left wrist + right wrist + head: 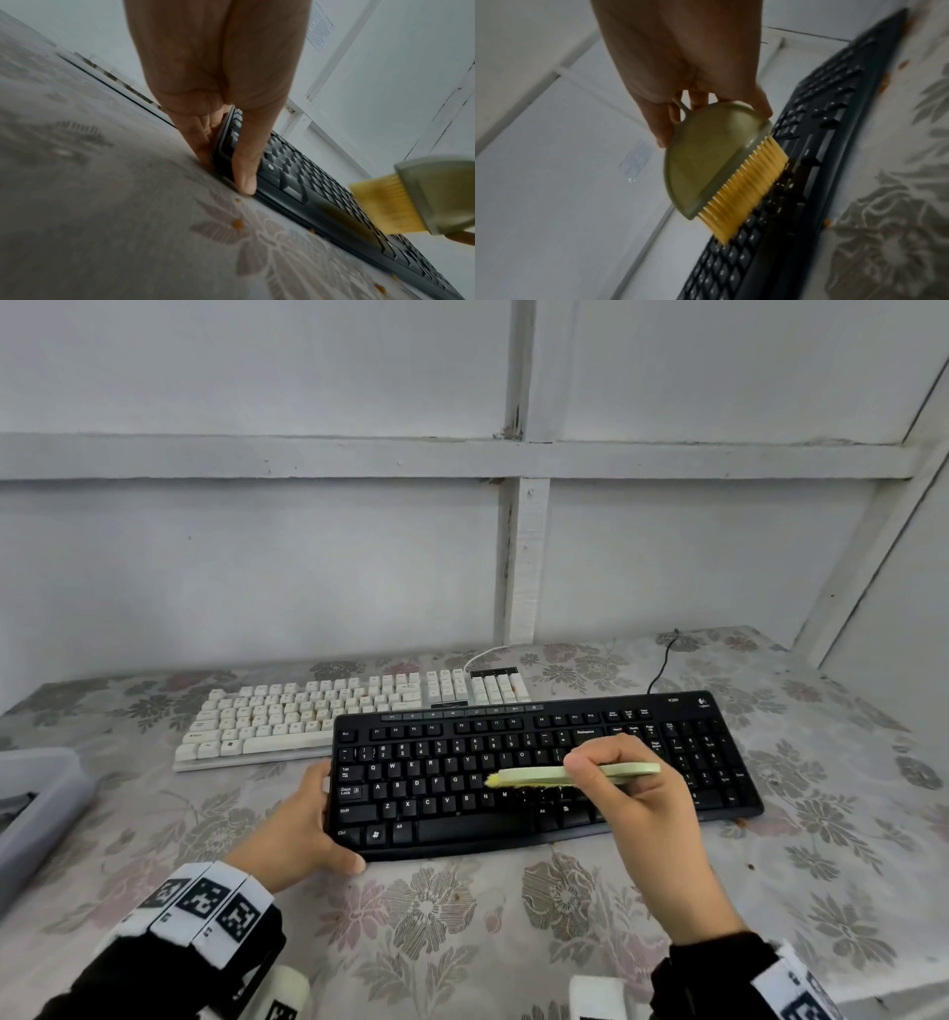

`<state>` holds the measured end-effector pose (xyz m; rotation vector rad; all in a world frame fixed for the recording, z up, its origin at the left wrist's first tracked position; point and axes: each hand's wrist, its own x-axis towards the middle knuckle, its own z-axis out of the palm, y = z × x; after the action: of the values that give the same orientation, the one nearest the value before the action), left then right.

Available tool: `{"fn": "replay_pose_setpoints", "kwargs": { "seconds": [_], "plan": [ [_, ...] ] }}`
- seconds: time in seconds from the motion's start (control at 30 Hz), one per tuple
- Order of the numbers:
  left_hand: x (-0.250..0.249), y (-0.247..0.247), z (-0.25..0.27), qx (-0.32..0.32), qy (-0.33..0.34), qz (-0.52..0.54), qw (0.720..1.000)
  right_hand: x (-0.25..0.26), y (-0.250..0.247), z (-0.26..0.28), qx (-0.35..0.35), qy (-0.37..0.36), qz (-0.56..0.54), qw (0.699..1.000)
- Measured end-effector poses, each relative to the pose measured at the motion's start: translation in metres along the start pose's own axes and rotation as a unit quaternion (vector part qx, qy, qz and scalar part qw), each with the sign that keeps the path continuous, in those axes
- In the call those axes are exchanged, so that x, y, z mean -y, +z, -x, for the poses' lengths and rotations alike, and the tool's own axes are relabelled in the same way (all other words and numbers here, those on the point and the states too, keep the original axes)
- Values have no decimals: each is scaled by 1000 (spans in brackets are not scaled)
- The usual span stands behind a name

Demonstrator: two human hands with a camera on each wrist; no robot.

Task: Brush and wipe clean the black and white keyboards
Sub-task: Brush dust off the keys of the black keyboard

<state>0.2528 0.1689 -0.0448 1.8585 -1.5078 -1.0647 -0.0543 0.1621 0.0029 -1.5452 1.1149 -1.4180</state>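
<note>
A black keyboard [544, 773] lies in front of me on the flowered table, and a white keyboard [328, 711] lies behind it to the left. My left hand [303, 819] grips the black keyboard's left end, thumb on its front corner [244, 162]. My right hand [642, 793] holds a pale green half-round brush [575, 774] with yellow bristles [744, 186] over the middle keys. In the right wrist view the bristle tips touch or hover just above the black keyboard [808, 162]. The brush [411, 194] also shows at the right of the left wrist view.
A grey plastic tray [36, 809] sits at the table's left edge. Small orange crumbs [237, 223] lie on the cloth along the keyboard's front edge. Both keyboard cables run toward the white panelled wall [359, 557] behind. Bare flowered cloth [462, 916] lies in front of the keyboards.
</note>
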Motion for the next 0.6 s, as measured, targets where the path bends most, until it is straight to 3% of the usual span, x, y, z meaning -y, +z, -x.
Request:
{"fn": "replay_pose_setpoints", "kwargs": {
  "seconds": [0.1,0.27,0.37,0.47,0.6],
  "plan": [
    [-1,0,1,1,1,-1,1000,-7,-11,-4,3,-2,29,1000],
    [1,0,0,3,0,7,1000,-9,-31,-9,-57,-22,82,995],
    [1,0,0,0,-1,5,1000,-2,-31,-6,-15,-22,31,999],
    [0,0,0,0,-4,1,1000,-6,-35,-6,20,-10,73,997],
    [0,0,1,-1,-6,0,1000,-12,-50,-11,-28,-14,146,989]
  ]
}}
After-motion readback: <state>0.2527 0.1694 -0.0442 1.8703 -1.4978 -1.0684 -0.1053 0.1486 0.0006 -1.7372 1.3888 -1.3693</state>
